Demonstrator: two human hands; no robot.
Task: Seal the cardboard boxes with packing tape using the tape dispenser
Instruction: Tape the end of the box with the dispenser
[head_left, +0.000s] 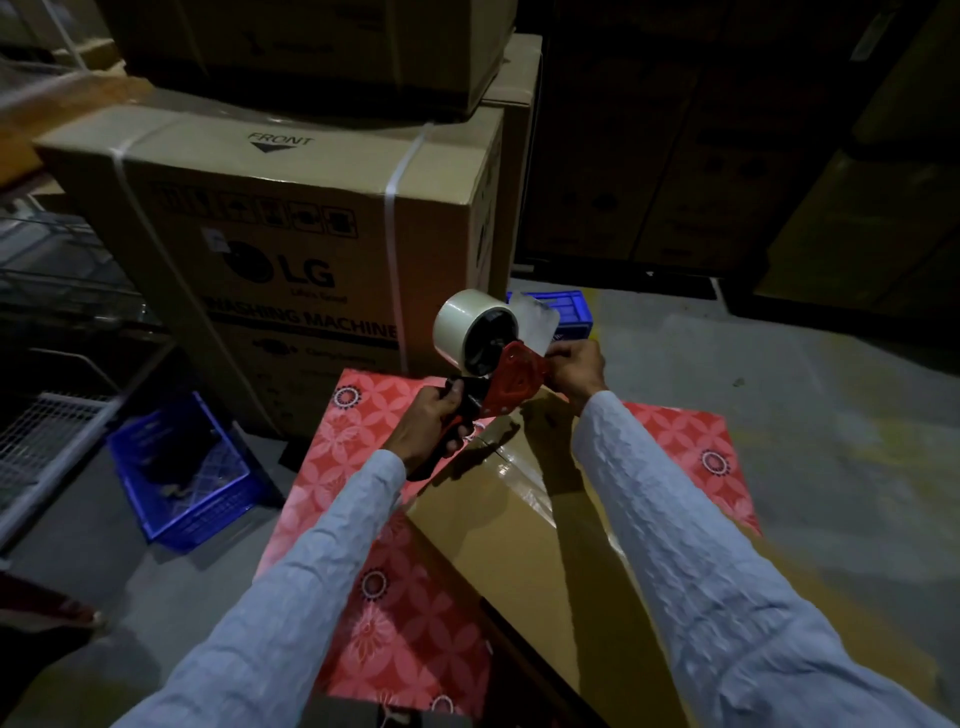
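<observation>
My left hand (434, 415) grips the tape dispenser (493, 364) handle, my right hand (574, 371) pinches its tape end, both above the cardboard box's (524, 519) far end, seam running toward me.

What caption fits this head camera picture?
Left hand holds the tape dispenser above a cardboard box.

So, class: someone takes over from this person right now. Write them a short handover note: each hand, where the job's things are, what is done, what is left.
Left hand grips the tape dispenser by its handle, held above the cardboard box.
Right hand pinches the loose tape end at the dispenser's front.
The box lies on a red patterned sheet; glossy tape already runs along its top seam.
Left: stick the tape end down, run any unsealed seams, cut. Other boxes' state cannot be told.
</observation>
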